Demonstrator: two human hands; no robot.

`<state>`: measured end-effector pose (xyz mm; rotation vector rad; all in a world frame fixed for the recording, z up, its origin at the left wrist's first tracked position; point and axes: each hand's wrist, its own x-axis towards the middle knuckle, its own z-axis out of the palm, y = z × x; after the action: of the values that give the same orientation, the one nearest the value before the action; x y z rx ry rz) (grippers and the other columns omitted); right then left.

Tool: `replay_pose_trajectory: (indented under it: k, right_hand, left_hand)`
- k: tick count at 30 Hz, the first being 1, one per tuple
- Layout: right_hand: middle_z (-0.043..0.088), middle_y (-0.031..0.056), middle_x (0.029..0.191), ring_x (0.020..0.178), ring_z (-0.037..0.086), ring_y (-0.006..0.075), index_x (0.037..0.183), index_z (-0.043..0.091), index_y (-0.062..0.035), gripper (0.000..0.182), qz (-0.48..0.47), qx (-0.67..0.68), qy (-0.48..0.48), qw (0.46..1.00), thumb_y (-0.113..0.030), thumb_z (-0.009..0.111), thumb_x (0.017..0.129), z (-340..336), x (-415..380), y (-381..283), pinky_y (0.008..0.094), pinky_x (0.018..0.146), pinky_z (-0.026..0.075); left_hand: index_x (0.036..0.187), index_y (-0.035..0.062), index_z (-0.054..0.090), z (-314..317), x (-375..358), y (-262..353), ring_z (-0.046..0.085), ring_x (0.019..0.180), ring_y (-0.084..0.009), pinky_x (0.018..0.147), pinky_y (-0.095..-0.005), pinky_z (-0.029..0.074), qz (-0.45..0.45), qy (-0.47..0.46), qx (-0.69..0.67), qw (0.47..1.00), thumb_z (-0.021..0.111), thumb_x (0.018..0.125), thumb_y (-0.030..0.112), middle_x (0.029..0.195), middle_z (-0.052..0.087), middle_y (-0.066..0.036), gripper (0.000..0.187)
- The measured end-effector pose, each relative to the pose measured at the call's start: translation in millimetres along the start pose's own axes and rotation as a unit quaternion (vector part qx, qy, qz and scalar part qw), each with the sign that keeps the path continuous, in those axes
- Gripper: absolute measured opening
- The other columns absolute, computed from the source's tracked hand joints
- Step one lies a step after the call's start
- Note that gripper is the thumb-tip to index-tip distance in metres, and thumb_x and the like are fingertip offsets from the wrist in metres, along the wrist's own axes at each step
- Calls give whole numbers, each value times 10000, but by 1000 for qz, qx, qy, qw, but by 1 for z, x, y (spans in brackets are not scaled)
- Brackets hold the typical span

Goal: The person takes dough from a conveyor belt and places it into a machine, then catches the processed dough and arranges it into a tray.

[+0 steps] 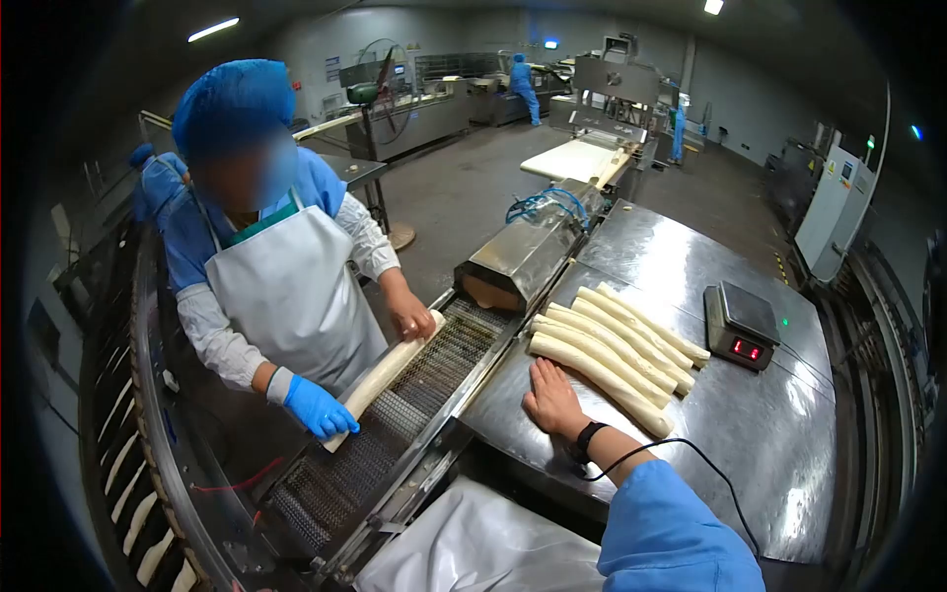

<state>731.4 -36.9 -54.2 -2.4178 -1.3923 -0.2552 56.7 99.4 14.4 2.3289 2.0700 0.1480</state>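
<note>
1. Landmark: the mesh belt point(426, 387), running from the lower left up toward a steel housing point(523, 255) at its far end; what the housing holds is hidden.
2. Right of the mesh belt lies the steel table point(755, 429), with a row of long, pale dough rolls point(604, 345) side by side on its top, slanting away from the belt.
3. The wearer's right hand point(554, 397), between the mesh belt and the nearest roll, is palm down on the table, fingers extended and clamped on nothing; its fingertips are at that roll's side, though actual contact cannot be told.
4. Farther right of the mesh belt, past the rolls, sits a scale point(742, 324) with red lit digits.
5. Along the mesh belt's left side, a co-worker's bare hand point(410, 316) and blue-gloved hand point(321, 405) hold another dough roll point(387, 377) near its two ends.
6. Farther left of the mesh belt, a curved rack point(146, 375) contains pale strips point(139, 520) set in dark slots.
</note>
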Motion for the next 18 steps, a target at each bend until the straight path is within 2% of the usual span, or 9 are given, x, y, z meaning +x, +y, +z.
replay_pose_trajectory:
  k: [1, 3, 4, 5, 8, 10, 13, 17, 18]
  right_hand:
    - [395, 315, 1520, 1443, 353, 419, 1427, 437, 109, 652, 1, 3, -1, 1000, -324, 499, 943, -1, 2, 0, 490, 1215, 244]
    - [405, 306, 1515, 1442, 355, 409, 1426, 434, 110, 649, -6, -5, 5, 1000, -315, 501, 941, 2, 4, 0, 487, 1215, 243]
    - [407, 305, 1513, 1440, 357, 408, 1426, 433, 110, 648, -6, -4, 3, 1000, -313, 502, 940, 3, 6, 1, 488, 1215, 243]
    - [410, 304, 1511, 1439, 359, 407, 1427, 433, 109, 648, -7, -3, 1, 1000, -311, 502, 938, 6, 8, 2, 489, 1215, 242]
    - [404, 312, 1514, 1440, 352, 419, 1434, 419, 113, 653, -3, -3, -13, 1000, -322, 477, 950, 4, 11, -1, 497, 1215, 241]
    - [407, 313, 1511, 1437, 352, 425, 1436, 414, 115, 653, -3, -1, -17, 1000, -321, 472, 954, 2, 11, -1, 496, 1215, 240]
    - [410, 313, 1509, 1428, 367, 424, 1430, 422, 114, 648, -2, -7, -12, 1000, -316, 493, 950, 2, 13, -4, 491, 1213, 249]
    - [449, 300, 1480, 1396, 409, 419, 1363, 487, 96, 557, 16, 8, 13, 1000, -263, 535, 939, 4, 18, -11, 488, 1190, 298]
    - [455, 295, 1476, 1392, 415, 415, 1358, 494, 88, 541, 11, 16, 15, 1000, -249, 541, 938, 4, 19, -13, 484, 1187, 307]
  left_hand:
    - [1037, 15, 755, -2, 1, 1, 612, 1105, -403, 977, -495, 491, -9, -1, 3, 1000, 663, 929, 277, 1089, 716, -228, 298]
    - [1136, 4, 715, -17, 2, 14, 551, 1231, -399, 1055, -503, 449, -47, -86, -13, 995, 655, 932, 241, 1247, 657, -233, 319]
    - [725, -32, 670, 11, 5, 12, 487, 1319, -408, 1268, -534, 200, -67, 68, -54, 994, 702, 756, -13, 743, 624, -228, 49]
    - [702, -39, 660, 11, 6, 16, 513, 1282, -418, 1276, -538, 178, -82, 78, -64, 992, 681, 739, -24, 703, 608, -223, 45]
    - [712, -48, 670, 16, 7, 5, 516, 1271, -425, 1275, -539, 180, -76, 41, -97, 992, 673, 721, -21, 725, 628, -220, 29]
    - [741, -56, 690, 12, 4, 12, 517, 1265, -431, 1269, -543, 191, -44, 84, -99, 991, 673, 715, -5, 756, 652, -223, 60]
    - [766, -56, 706, 12, 4, 9, 523, 1255, -430, 1269, -540, 194, -27, 91, -102, 990, 666, 719, -1, 778, 666, -226, 83]
    - [805, -61, 709, 32, 9, -15, 433, 1373, -428, 1246, -506, 250, -25, 80, -77, 994, 670, 712, 56, 857, 683, -233, 155]
    - [794, -60, 711, 37, 10, -16, 453, 1359, -421, 1251, -494, 230, -20, 114, -84, 990, 655, 707, 68, 823, 681, -236, 165]
